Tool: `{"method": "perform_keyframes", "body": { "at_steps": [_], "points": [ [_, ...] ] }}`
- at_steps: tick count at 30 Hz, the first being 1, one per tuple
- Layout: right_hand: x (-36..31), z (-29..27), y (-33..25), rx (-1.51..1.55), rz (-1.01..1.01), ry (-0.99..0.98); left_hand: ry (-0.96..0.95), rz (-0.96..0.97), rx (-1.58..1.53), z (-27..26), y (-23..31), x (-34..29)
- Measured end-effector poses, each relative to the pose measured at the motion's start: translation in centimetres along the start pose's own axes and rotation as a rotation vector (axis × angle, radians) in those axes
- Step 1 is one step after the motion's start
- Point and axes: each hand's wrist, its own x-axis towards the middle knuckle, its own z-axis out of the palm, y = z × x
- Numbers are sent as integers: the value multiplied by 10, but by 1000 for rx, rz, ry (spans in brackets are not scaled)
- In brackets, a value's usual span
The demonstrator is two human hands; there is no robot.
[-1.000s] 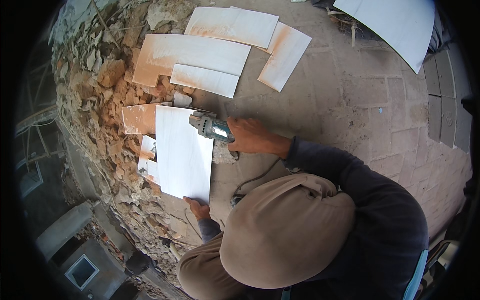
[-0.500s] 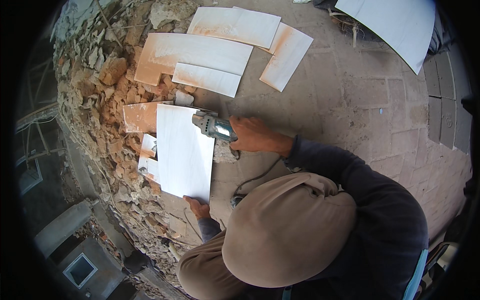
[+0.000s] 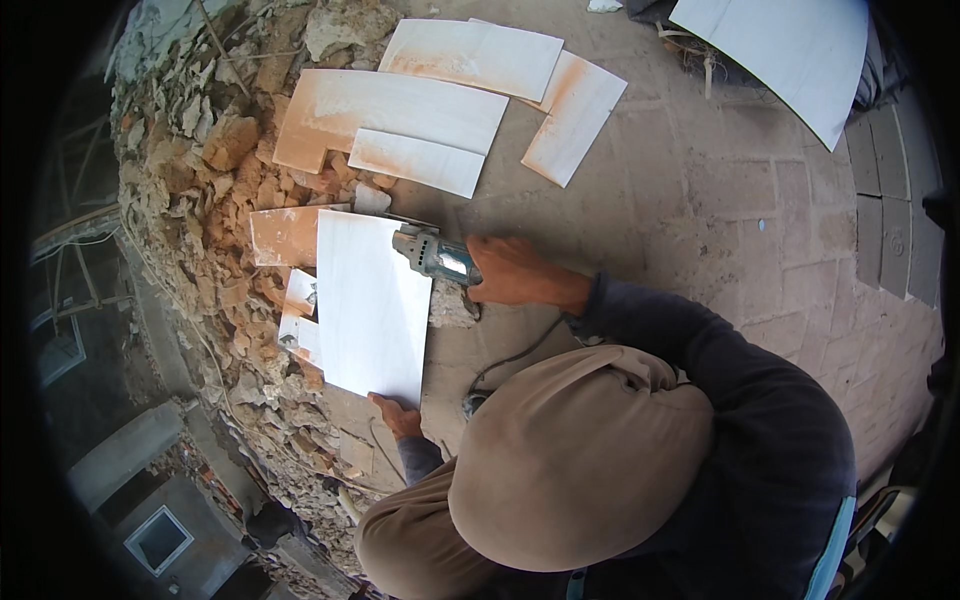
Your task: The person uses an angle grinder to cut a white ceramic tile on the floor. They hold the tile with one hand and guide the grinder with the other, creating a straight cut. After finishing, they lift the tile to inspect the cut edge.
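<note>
Mid-frame, the fingers of the right hand [image 3: 518, 272] clench a cylindrical grey-and-teal power tool [image 3: 440, 258], while the left hand's [image 3: 402, 418] grasp a white rectangular tile [image 3: 370, 310], which uneven pressure could crack.

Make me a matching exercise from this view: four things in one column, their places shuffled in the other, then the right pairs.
Column one
1. Power tool
2. Left hand
3. Grey blocks
4. Rubble

Column two
A. Along the picture's right side
B. Heaped to the left of the white panel
C. Gripped by the right hand
D. At the white panel's lower edge

Right pairs: 1-C, 2-D, 3-A, 4-B
</note>
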Motion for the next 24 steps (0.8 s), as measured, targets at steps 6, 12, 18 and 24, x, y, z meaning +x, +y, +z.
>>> {"method": "perform_keyframes", "body": {
  "at_steps": [6, 12, 18, 24],
  "points": [
    [-3, 0, -1, -7, 10, 6, -26, 34, -40, -2, -7, 6],
    [-1, -1, -2, -6, 7, -3, -68, 62, -24, -8, -15, 14],
    [0, 0, -4, -9, 5, 7, -27, 49, 34, -8, -15, 12],
    [0, -3, -6, -8, 16, -48, -49, 122, 109, -11, -17, 13]
  ]
}}
